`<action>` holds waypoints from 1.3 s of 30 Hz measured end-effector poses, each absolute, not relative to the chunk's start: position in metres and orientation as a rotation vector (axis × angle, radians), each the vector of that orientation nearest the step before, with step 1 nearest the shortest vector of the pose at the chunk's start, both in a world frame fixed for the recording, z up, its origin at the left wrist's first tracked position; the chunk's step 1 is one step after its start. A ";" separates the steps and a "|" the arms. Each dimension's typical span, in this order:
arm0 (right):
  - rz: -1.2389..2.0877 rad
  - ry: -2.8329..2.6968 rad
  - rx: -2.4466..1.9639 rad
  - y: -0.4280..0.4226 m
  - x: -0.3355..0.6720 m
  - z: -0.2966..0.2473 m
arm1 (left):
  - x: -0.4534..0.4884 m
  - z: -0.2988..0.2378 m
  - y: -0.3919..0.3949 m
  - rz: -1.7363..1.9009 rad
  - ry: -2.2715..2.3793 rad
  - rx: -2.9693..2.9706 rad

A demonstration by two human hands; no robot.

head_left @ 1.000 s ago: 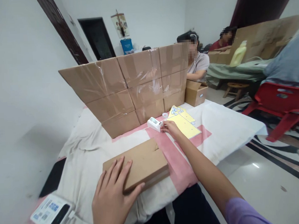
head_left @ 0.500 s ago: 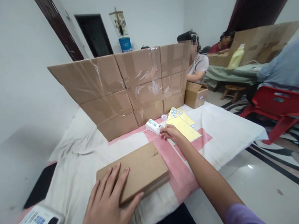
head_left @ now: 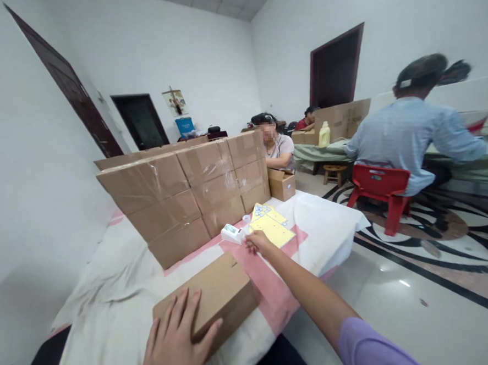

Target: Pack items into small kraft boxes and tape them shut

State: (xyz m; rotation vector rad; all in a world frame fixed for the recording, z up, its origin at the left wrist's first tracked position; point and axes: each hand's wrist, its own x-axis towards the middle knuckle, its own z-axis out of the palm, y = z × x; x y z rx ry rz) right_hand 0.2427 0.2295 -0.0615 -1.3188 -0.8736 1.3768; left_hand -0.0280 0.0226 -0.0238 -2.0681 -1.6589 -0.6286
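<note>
My left hand [head_left: 177,349] lies flat with fingers spread on the near end of a flat brown cardboard box [head_left: 211,292] on the cloth-covered table [head_left: 110,301]. My right hand [head_left: 258,240] is stretched out far across the table, its fingers closed in a pinch right beside a small white device [head_left: 233,234]. What the fingers pinch is too small to make out. Yellow sticker sheets [head_left: 271,227] lie just beyond that hand.
A wall of taped cardboard boxes [head_left: 186,191] stands across the back of the table. A small open carton [head_left: 282,184] sits at its right end. Other people sit behind it and at the right on a red chair [head_left: 379,188]. Tiled floor lies to the right.
The view has tilted up and pulled back, showing more of the room. My right hand has drawn slightly back from the white device. My left hand stays on the flat box.
</note>
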 end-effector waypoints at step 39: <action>1.354 -1.547 -1.350 0.098 0.201 0.076 | 0.040 0.027 -0.034 -0.543 -2.009 -1.965</action>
